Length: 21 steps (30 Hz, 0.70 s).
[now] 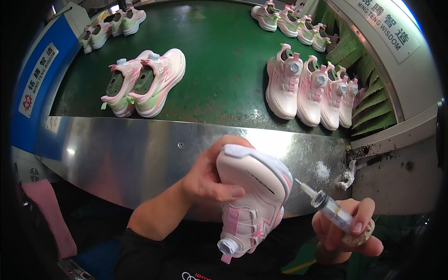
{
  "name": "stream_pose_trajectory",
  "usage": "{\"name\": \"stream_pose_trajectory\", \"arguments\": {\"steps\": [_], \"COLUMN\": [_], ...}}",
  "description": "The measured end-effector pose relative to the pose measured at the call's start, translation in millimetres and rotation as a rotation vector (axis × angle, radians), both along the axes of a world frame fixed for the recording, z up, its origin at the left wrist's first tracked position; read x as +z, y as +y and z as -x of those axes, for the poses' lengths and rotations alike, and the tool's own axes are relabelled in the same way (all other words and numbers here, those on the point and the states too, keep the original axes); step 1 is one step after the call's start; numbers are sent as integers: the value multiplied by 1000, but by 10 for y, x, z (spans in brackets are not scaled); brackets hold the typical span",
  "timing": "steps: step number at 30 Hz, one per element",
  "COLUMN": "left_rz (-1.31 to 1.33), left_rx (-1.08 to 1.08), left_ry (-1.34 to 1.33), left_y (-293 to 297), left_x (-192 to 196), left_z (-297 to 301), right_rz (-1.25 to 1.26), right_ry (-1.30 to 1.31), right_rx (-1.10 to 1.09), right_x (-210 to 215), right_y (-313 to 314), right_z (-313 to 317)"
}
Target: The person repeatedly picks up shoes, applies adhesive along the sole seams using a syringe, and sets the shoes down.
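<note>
A pale pink sneaker (254,196) is gripped around its sole by my left hand (207,177), the thumb pressed on the upper. Its toe points up and its white dial (227,246) hangs at the lower end. Right of the shoe, my right hand (343,228) holds a clear syringe (332,210) between its fingers, the tip angled up and left toward the sole edge. A small gap seems to lie between tip and shoe. A round, beige, crusted piece (360,235) sits at the syringe's rear end, partly covered by my fingers.
Beyond the metal ledge (130,154) runs a green belt (219,70). On it stand a pair of sneakers (161,86), a row of sneakers (282,88) at right, and more farther back. A crumpled white scrap (347,175) and white residue (322,171) lie on the ledge's right.
</note>
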<state>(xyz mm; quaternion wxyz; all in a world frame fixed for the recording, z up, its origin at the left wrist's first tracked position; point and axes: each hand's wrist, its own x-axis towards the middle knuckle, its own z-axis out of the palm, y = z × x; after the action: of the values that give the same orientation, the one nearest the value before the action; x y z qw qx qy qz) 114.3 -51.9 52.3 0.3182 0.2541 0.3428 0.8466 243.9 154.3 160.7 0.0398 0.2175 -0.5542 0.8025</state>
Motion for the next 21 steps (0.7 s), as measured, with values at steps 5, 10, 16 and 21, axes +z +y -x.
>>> {"name": "stream_pose_trajectory", "arguments": {"steps": [5, 10, 16, 21], "left_rz": [-43, -70, -25, -59], "left_rx": [-57, -47, -86, -128], "left_ry": [3, 79, 133, 183], "left_y": [-11, -16, -46, -68], "left_x": [98, 127, 128, 123], "left_z": [-71, -86, -81, -68], "right_rz": [31, 12, -25, -46], "right_ry": [-5, -19, -19, -26], "right_rx": [1, -2, -112, -58], "right_x": [74, 69, 66, 33], "right_y": [-161, -220, -275, -264], "right_z": [88, 98, 92, 124]}}
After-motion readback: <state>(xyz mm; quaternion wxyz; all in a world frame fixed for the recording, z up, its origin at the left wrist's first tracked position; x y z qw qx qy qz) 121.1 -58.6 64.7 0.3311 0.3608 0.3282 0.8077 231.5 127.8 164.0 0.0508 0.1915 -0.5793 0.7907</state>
